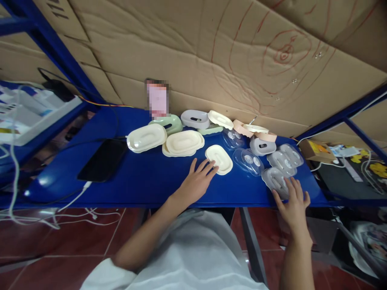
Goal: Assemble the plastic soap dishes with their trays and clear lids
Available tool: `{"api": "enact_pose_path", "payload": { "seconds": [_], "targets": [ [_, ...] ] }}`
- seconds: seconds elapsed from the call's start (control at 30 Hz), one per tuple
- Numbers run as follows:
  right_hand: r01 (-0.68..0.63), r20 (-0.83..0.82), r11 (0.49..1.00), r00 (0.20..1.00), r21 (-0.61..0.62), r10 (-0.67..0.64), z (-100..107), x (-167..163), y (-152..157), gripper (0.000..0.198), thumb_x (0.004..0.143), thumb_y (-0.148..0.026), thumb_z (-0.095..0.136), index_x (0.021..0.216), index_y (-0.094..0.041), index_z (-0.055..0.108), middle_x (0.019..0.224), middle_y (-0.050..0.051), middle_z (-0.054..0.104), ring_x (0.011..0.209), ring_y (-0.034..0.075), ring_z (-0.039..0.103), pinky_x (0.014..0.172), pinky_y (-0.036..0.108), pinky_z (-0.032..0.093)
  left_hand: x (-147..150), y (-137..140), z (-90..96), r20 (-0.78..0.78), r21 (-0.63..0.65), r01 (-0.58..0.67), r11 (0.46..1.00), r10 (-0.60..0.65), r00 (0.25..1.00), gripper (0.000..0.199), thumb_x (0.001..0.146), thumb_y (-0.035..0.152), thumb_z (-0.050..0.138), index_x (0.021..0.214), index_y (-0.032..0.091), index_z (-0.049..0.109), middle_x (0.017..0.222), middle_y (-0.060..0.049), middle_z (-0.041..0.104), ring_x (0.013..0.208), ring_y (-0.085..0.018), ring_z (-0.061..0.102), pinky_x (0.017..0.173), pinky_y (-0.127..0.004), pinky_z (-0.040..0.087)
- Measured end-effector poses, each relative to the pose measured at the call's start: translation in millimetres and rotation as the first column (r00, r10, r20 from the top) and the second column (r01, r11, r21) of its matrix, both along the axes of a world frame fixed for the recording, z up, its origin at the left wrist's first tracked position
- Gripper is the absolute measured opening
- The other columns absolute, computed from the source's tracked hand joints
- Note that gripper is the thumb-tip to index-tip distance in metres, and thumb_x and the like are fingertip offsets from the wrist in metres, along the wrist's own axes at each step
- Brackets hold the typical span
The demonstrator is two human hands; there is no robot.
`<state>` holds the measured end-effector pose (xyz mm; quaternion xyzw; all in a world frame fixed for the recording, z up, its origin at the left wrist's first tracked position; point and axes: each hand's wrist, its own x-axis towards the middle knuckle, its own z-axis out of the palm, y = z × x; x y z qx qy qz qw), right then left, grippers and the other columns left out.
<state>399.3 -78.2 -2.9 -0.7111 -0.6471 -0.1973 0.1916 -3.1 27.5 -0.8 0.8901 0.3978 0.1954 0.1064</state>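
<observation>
My left hand lies over the blue table with its fingers spread, the fingertips at the near-left edge of a cream oval tray. On the right, my right hand has its fingers apart, the tips at a clear plastic piece with a round label; whether they press on it I cannot tell. More clear plastic pieces lie between the hands. Behind my left hand are a stacked pair of cream trays, a cream oval piece and a green one.
A grey slotted dish and peach pieces stand along the cardboard wall. A phone leans there. A black tablet-like device with a white cable lies left. Blue frame posts rise at the sides.
</observation>
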Motion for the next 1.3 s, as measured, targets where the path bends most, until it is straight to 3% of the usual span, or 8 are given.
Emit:
{"api": "enact_pose_path", "payload": {
  "seconds": [0.17,0.43,0.6,0.93,1.03,1.13,1.23,1.3],
  "targets": [
    [-0.162,0.071,0.986,0.984,-0.027,0.164,31.5,-14.1,80.8,0.041,0.110,-0.036,0.047,0.144,-0.023,0.065,0.148,0.015,0.070,0.143,0.033,0.062,0.126,0.061,0.028,-19.5,-12.5,3.1,-0.042,0.031,0.011,0.999,-0.010,0.999,0.039,0.106,0.010,0.047,0.131,0.027,0.071,0.121,-0.011,0.072,0.123,-0.030,0.065,0.127,-0.065,0.032],
    [-0.111,0.219,0.927,0.955,-0.357,0.199,47.5,-11.2,188.7,0.032,0.098,-0.018,0.058,0.125,-0.017,0.077,0.118,0.017,0.082,0.110,0.031,0.076,0.117,0.056,0.041,-74.9,-45.4,-10.4,0.112,0.026,-0.132,0.991,0.128,0.985,0.035,0.112,0.017,0.046,0.140,0.025,0.065,0.136,-0.011,0.070,0.132,-0.029,0.063,0.114,-0.051,0.047],
    [-0.368,0.183,0.914,0.900,-0.169,0.396,64.7,-40.4,154.6,0.032,0.111,-0.034,0.056,0.131,-0.017,0.074,0.125,0.014,0.081,0.111,0.028,0.076,0.120,0.050,0.040,-87.3,-49.3,-15.9,0.193,0.063,-0.212,0.975,0.196,0.961,0.021,0.112,0.023,0.052,0.121,0.025,0.072,0.114,-0.008,0.075,0.111,-0.027,0.069,0.099,-0.045,0.052],
    [-0.823,0.026,0.563,0.563,-0.077,0.826,21.3,-217.5,73.1,0.025,0.110,-0.023,0.064,0.132,-0.017,0.073,0.121,0.008,0.082,0.113,0.020,0.076,0.123,0.046,0.041,-75.4,-52.5,1.6,0.383,0.234,-0.363,0.902,0.258,0.887,0.022,0.107,0.016,0.065,0.127,0.023,0.068,0.113,-0.008,0.073,0.104,-0.023,0.069,0.094,-0.039,0.049],
    [-0.857,-0.038,0.514,0.513,0.029,0.857,11.5,-222.3,64.9,0.025,0.108,-0.022,0.066,0.132,-0.018,0.072,0.126,0.007,0.082,0.118,0.020,0.076,0.122,0.043,0.044,-69.1,-49.5,2.6,0.313,0.250,-0.305,0.919,0.222,0.924,0.020,0.108,0.016,0.063,0.126,0.022,0.070,0.113,-0.008,0.074,0.105,-0.023,0.069,0.094,-0.040,0.048],
    [-0.828,-0.089,0.549,0.542,0.117,0.836,12.3,-209.3,60.2,0.028,0.106,-0.019,0.068,0.134,-0.021,0.071,0.123,0.007,0.083,0.118,0.021,0.076,0.116,0.042,0.050,-62.1,-48.4,2.2,0.264,0.259,-0.249,0.933,0.180,0.948,0.019,0.109,0.018,0.062,0.125,0.022,0.071,0.112,-0.008,0.075,0.104,-0.023,0.070,0.094,-0.040,0.048],
    [-0.808,-0.122,0.589,0.583,0.011,0.803,15.9,-195.8,58.6,0.034,0.108,-0.031,0.068,0.140,-0.022,0.068,0.140,0.012,0.076,0.134,0.025,0.070,0.119,0.047,0.048,-63.5,-50.0,0.1,0.262,0.272,-0.294,0.917,0.223,0.939,0.020,0.108,0.018,0.064,0.126,0.021,0.072,0.112,-0.009,0.076,0.103,-0.023,0.071,0.094,-0.040,0.047],
    [-0.836,-0.160,0.537,0.549,-0.118,0.820,16.7,-188.9,57.4,0.041,0.109,-0.043,0.066,0.145,-0.023,0.066,0.151,0.011,0.069,0.146,0.027,0.061,0.124,0.051,0.044,-72.3,-52.6,-3.7,0.267,0.291,-0.365,0.884,0.291,0.919,0.019,0.107,0.017,0.066,0.125,0.021,0.072,0.111,-0.009,0.075,0.102,-0.024,0.071,0.092,-0.041,0.047]
  ]
}}
